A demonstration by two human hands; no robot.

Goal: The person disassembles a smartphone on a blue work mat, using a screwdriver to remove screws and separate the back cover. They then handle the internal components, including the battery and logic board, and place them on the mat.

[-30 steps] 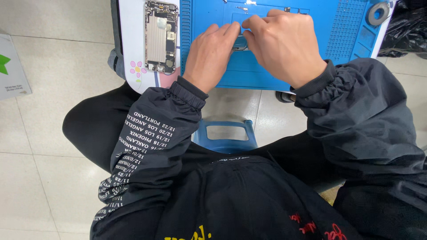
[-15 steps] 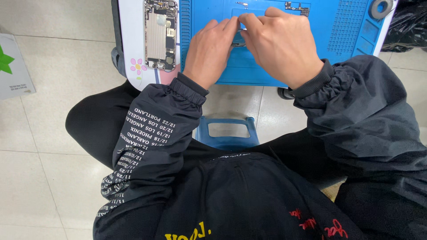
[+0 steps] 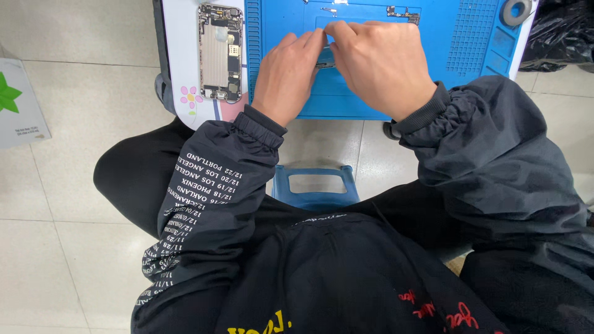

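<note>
My left hand and my right hand meet fingertip to fingertip over a blue work mat. Between them they pinch a small dark metal part, mostly hidden by my fingers. An opened phone body, its inner parts showing, lies on the white table edge left of the mat. Small loose parts rest near the mat's far side.
A roll of tape sits at the mat's far right corner. A black plastic bag lies to the right. A white box with a green shape stands on the tiled floor at left. A blue stool shows between my knees.
Both hands stay together on the small part, with the fingers shifting slightly. The view has tilted a little, so the mat sits higher in the picture.
</note>
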